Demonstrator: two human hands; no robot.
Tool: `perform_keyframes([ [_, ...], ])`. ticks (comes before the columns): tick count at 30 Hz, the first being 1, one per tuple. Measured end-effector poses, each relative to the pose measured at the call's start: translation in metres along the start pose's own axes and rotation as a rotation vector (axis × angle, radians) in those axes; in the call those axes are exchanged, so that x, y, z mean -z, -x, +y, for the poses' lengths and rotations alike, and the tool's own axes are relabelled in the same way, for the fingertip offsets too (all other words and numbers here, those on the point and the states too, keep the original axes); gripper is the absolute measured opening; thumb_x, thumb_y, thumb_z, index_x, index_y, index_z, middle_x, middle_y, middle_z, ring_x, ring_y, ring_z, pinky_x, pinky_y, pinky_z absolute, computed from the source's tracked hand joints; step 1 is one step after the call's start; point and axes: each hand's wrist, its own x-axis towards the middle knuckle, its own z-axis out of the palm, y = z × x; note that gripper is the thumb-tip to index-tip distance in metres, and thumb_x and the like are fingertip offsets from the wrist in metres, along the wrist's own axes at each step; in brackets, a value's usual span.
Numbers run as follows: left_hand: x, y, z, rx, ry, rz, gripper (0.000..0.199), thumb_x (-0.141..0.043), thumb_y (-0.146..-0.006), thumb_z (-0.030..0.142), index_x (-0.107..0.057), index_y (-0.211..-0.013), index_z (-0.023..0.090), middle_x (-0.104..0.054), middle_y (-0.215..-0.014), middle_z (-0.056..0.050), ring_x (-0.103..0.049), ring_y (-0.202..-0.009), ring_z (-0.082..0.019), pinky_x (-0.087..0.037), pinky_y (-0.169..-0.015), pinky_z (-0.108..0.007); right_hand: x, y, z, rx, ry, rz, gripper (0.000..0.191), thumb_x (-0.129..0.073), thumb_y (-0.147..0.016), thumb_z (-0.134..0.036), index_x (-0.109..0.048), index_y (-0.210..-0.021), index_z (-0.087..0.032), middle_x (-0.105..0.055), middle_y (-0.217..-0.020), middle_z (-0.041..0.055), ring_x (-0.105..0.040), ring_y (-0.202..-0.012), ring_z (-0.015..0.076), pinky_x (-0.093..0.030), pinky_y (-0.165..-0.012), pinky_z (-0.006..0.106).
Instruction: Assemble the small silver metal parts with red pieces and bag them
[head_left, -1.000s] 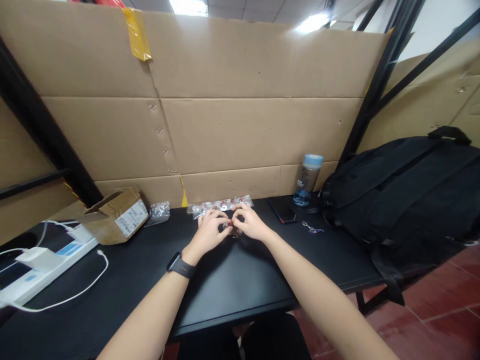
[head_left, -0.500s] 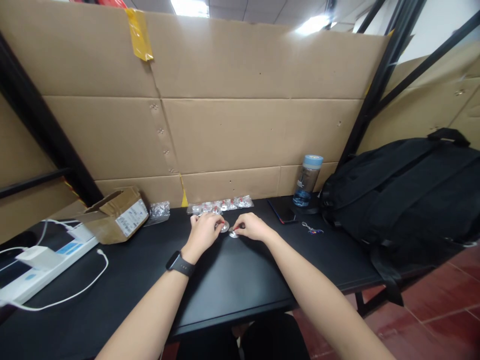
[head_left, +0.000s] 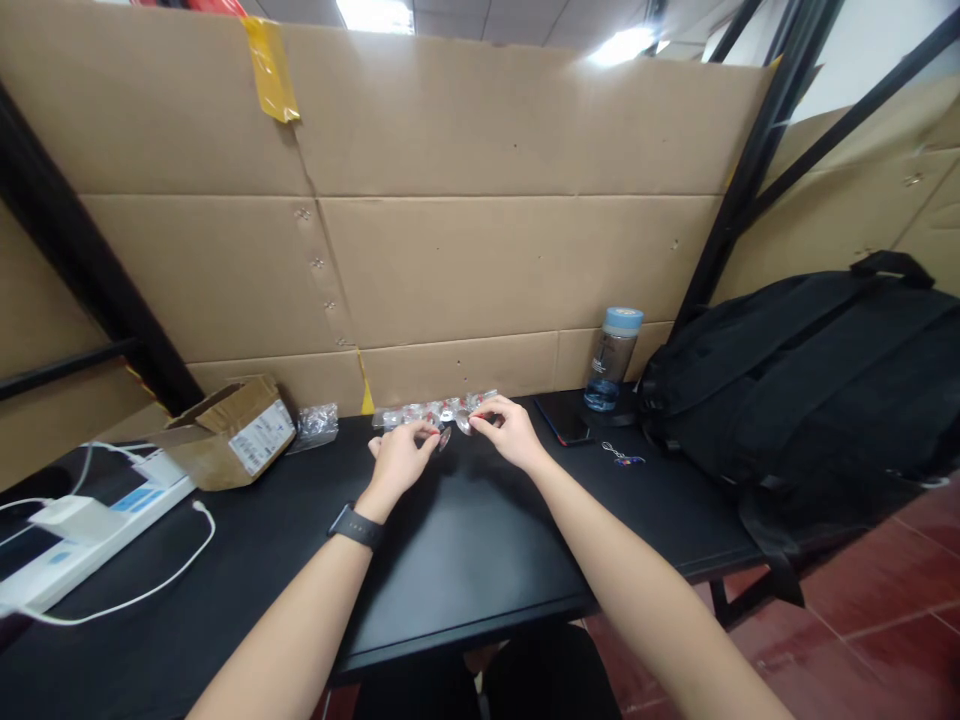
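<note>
— Start with the left hand point(head_left: 401, 460). Grasping what?
— Pinching a small, shiny silvery disc with a bit of red point(head_left: 445, 438) between thumb and fingertips, tilted nearly on edge, a little below the centre of the frame. Also, at the wrist of that arm, a black watch with a dark strap point(head_left: 354, 525).
— And with the right hand point(head_left: 510, 430)?
— Gripping a second round silvery disc with a trace of red point(head_left: 463, 424), again in a thumb-and-finger pinch, just to the right of the first and slightly higher in the frame.
— Touching each other?
— No, just beside each other, with a narrow gap between. Resting on the black tabletop point(head_left: 465, 560) or lifted off: cannot tell.
— Beyond both hands?
— A row of clear plastic packets with silvery and red pieces inside point(head_left: 411, 412), lying near the middle of the frame, partly hidden by fingers.
— Now toward the left of the frame.
— An open brown cardboard box with a white label point(head_left: 225, 430), and just beside it a crumpled clear plastic bag point(head_left: 316, 425). At lower left, a long white power strip point(head_left: 45, 575) and a thin white cable point(head_left: 150, 598).
— And on the right?
— A flat dark phone point(head_left: 562, 420), an upright see-through bottle with a light blue lid point(head_left: 613, 350), a small keychain with coloured pieces point(head_left: 622, 458). Farther over, at the right edge, a bulky black fabric backpack point(head_left: 825, 390).
</note>
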Motion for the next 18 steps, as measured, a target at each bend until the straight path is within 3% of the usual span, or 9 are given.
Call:
perform_keyframes([
  [4,-0.006,-0.008,-0.007,0.124,0.412,0.025,0.026,-0.072,-0.077,0.046,-0.075,-0.089,0.023,-0.079,-0.095,-0.007,-0.071,-0.100,-0.028,-0.047,-0.093,-0.042,-0.002,0.001,-0.004,-0.026,-0.155,0.063,0.017,-0.072,-0.083,-0.035,-0.076,-0.084,-0.018,-0.071,-0.094,0.0084,-0.066,-0.092,0.0199,-0.049,-0.066,0.026],
  [8,-0.012,-0.006,0.001,0.131,0.782,-0.033,0.039,-0.078,-0.070,0.048,-0.072,-0.091,0.016,-0.078,-0.100,-0.012,-0.072,-0.099,-0.027,-0.052,-0.094,-0.039,-0.014,0.004,-0.004,-0.065,-0.271,0.063,0.021,-0.075,-0.080,-0.038,-0.075,-0.082,-0.017,-0.071,-0.102,0.0106,-0.067,-0.100,0.0221,-0.054,-0.077,0.030],
  [13,-0.016,0.002,0.010,0.092,0.832,-0.093,0.037,-0.077,-0.074,0.046,-0.071,-0.094,0.016,-0.079,-0.096,-0.011,-0.074,-0.095,-0.026,-0.053,-0.096,-0.041,-0.028,0.010,-0.001,-0.213,-0.462,-0.095,0.027,-0.076,-0.077,-0.042,-0.069,-0.084,-0.017,-0.072,-0.102,0.0084,-0.072,-0.083,0.0190,-0.058,-0.071,0.030],
  [18,-0.021,0.000,0.003,0.095,0.773,-0.111,0.030,-0.074,-0.077,0.040,-0.072,-0.096,0.016,-0.079,-0.094,-0.011,-0.075,-0.092,-0.026,-0.054,-0.093,-0.040,-0.027,0.013,-0.003,-0.353,-0.515,-0.180,0.041,-0.075,-0.079,-0.040,-0.067,-0.115,-0.024,-0.068,-0.110,0.0055,-0.072,-0.072,0.0139,-0.058,-0.057,0.023],
])
